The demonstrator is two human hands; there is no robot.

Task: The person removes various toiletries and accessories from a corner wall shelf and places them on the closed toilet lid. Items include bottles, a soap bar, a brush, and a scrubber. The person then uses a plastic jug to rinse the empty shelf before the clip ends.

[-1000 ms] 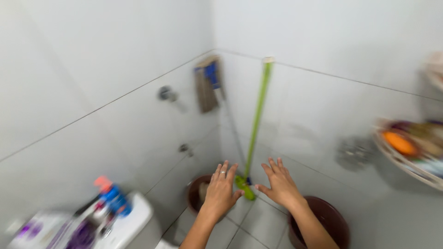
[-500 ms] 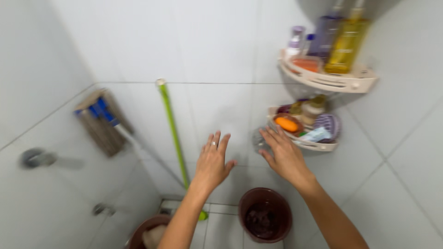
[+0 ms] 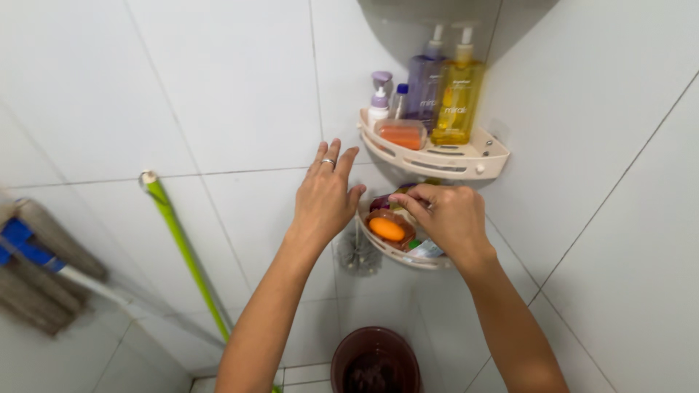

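Observation:
My left hand is raised with its fingers spread and a ring on one finger. It holds nothing, hovering before the white wall tile just left of the two corner shelves. My right hand reaches into the lower corner shelf, thumb and fingers pinched together over its contents. What lies between the fingers is hidden. An orange soap sits in a dish just left of that hand. The upper beige shelf carries a yellow pump bottle, a purple pump bottle, a small white pump bottle and an orange soap box.
A wiry scourer hangs under the lower shelf. A green pole leans on the wall at left, beside a mop head with blue parts. A maroon bucket stands on the floor below. White tiled walls meet at the corner.
The view swung up and right from the floor corner to the shelves. Both hands rose; my right hand went into the lower shelf and curled its fingers.

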